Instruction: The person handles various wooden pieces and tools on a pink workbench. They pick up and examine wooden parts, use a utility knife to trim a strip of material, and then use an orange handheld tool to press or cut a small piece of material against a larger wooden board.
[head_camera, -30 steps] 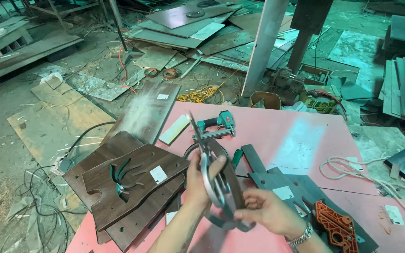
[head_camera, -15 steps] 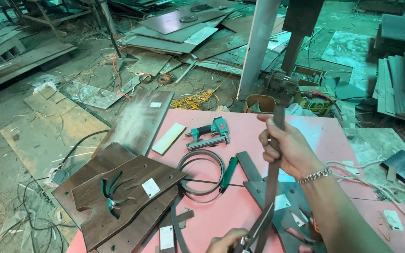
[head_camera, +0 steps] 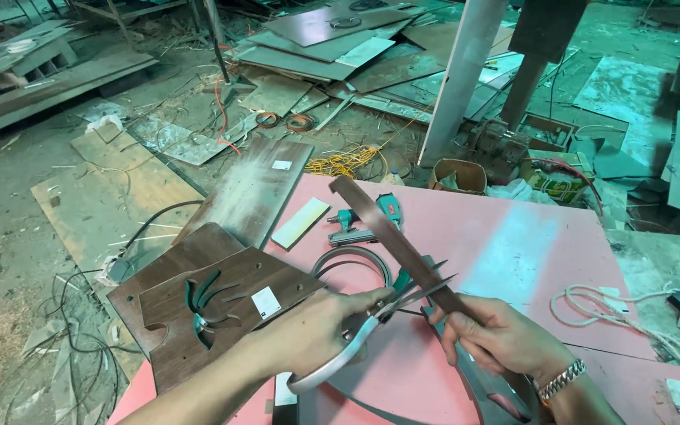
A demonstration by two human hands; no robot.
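Observation:
My left hand (head_camera: 308,330) grips a pair of metal scissors (head_camera: 379,315), blades open and pointing right. My right hand (head_camera: 497,338) holds a long brown edge-banding strip (head_camera: 391,236) that rises up and to the left; the blades straddle the strip just above my right hand. Both hands hover over a pink table (head_camera: 513,244). A coil of the same brown strip (head_camera: 352,264) lies on the table behind the scissors.
A teal power tool (head_camera: 364,220) lies on the table's far side. Dark wood panels with curved cut-outs (head_camera: 222,307) lean at the left edge. A white rope (head_camera: 600,303) lies right. A white post (head_camera: 462,79), boards and cables litter the floor.
My right hand has come down from holding the strip upright to gripping it low over the table. My left hand has risen into view with the scissors, blades now around the tilted strip.

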